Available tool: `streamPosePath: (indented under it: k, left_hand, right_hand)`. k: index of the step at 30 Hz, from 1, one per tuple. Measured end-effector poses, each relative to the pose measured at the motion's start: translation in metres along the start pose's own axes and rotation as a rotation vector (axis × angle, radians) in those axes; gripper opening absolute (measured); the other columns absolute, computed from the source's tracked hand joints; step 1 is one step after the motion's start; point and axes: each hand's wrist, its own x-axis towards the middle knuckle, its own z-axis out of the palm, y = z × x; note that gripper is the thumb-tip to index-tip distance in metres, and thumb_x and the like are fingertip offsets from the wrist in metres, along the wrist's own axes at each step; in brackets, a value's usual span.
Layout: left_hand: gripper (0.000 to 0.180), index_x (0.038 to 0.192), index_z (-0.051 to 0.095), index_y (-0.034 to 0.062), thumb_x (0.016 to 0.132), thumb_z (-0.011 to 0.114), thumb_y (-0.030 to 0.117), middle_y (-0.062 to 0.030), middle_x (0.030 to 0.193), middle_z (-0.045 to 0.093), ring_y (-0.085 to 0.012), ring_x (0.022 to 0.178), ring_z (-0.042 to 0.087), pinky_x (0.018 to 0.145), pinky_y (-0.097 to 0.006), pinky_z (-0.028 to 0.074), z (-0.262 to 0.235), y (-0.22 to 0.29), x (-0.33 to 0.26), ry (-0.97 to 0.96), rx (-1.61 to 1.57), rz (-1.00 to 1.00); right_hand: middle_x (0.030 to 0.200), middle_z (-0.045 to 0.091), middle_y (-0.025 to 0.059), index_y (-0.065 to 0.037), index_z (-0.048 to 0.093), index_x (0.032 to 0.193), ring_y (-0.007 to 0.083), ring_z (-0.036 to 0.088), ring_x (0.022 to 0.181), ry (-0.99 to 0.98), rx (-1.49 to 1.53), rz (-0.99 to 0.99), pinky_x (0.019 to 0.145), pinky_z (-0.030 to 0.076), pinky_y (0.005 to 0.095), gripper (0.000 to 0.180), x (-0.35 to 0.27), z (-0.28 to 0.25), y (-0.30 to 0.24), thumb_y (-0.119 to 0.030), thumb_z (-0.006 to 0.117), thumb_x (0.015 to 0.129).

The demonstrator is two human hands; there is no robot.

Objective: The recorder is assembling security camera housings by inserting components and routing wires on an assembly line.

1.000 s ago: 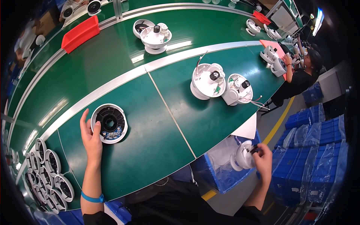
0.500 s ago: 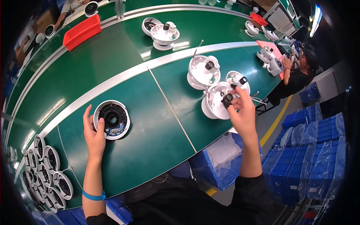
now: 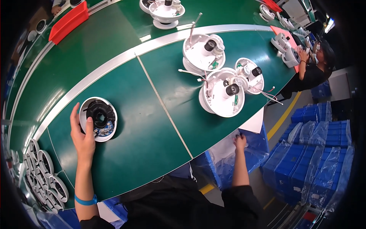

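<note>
My left hand (image 3: pixel 83 137) grips the near left rim of a round white housing (image 3: pixel 83 108), thumb inside and fingers outside. A black ring and a blue circuit board sit within it. My right hand (image 3: pixel 239 142) is over an open blue bin (image 3: pixel 213 168) below the table's front edge. Its fingers are curled, with something small and dark at the tips that I cannot make out. On the table beyond stand three white camera units: a near one (image 3: pixel 219 103) with a bare black lens, one behind it (image 3: pixel 194 57) and a smaller one (image 3: pixel 261 82) at its right.
Several white housings (image 3: pixel 59 189) are grouped at the left end of the green table (image 3: pixel 141 152). A red tray (image 3: pixel 68 23) and another white unit (image 3: pixel 166 13) stand beyond the metal rail. Stacked blue crates (image 3: pixel 305 156) and a co-worker (image 3: pixel 312 80) are to the right.
My right hand has left the near camera unit's lens and moved down toward me, over the blue bin. My left hand still holds the housing. The view has shifted.
</note>
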Motion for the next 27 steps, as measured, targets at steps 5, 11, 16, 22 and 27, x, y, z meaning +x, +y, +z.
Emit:
streamPosePath:
  k: [5, 11, 16, 22, 27]
  left_hand:
    - [0.055, 0.154, 0.042, 0.0016, 0.101, 0.057, 0.006, -0.0189, 0.144, 0.056, -0.0225, 0.127, 0.058, 0.111, -0.034, 0.042, 0.027, -0.012, -0.007, 0.006, -0.03, 0.04]
    - [0.054, 0.155, 0.04, 0.001, 0.103, 0.056, 0.008, -0.0199, 0.143, 0.055, -0.024, 0.131, 0.056, 0.113, -0.035, 0.039, 0.045, 0.001, -0.021, -0.029, -0.031, 0.015]
    - [0.053, 0.154, 0.042, 0.0001, 0.103, 0.056, 0.008, -0.0185, 0.15, 0.05, -0.0257, 0.137, 0.05, 0.118, -0.038, 0.034, 0.05, 0.0, -0.035, -0.061, 0.08, 0.114]
    - [0.054, 0.154, 0.042, 0.0012, 0.103, 0.058, 0.008, -0.018, 0.151, 0.05, -0.0252, 0.135, 0.051, 0.116, -0.037, 0.036, 0.023, 0.02, -0.07, -0.084, 0.039, 0.15]
    - [0.056, 0.154, 0.041, 0.0024, 0.102, 0.059, 0.008, -0.0184, 0.138, 0.058, -0.0239, 0.123, 0.059, 0.109, -0.035, 0.043, 0.015, 0.023, -0.105, -0.113, -0.039, 0.163]
  right_hand:
    - [0.149, 0.055, 0.0217, -0.007, 0.058, 0.144, 0.0371, 0.046, 0.143, 0.018, -0.82, -0.817, 0.12, 0.034, 0.047, 0.051, 0.098, 0.047, 0.013, -0.034, 0.056, 0.1]
    - [0.153, 0.051, 0.0213, -0.008, 0.057, 0.144, 0.0368, 0.042, 0.146, 0.006, -0.732, -0.741, 0.121, 0.033, 0.0462, 0.053, 0.118, 0.042, 0.027, -0.034, 0.059, 0.098]
    - [0.137, 0.063, 0.0247, -0.003, 0.065, 0.131, 0.0418, 0.058, 0.129, 0.068, -0.869, -0.62, 0.109, 0.046, 0.0466, 0.051, 0.098, 0.01, 0.024, -0.03, 0.069, 0.088]
    - [0.069, 0.07, 0.013, 0.0, 0.062, 0.089, 0.0209, 0.07, 0.056, -0.168, -0.357, -0.126, 0.055, 0.058, 0.0373, 0.019, -0.06, -0.11, -0.005, -0.006, 0.074, 0.077]
    - [0.07, 0.067, 0.008, 0.001, 0.064, 0.089, 0.016, 0.067, 0.056, -0.254, -0.45, -0.325, 0.05, 0.053, 0.0331, 0.021, -0.179, -0.247, -0.054, -0.01, 0.078, 0.077]
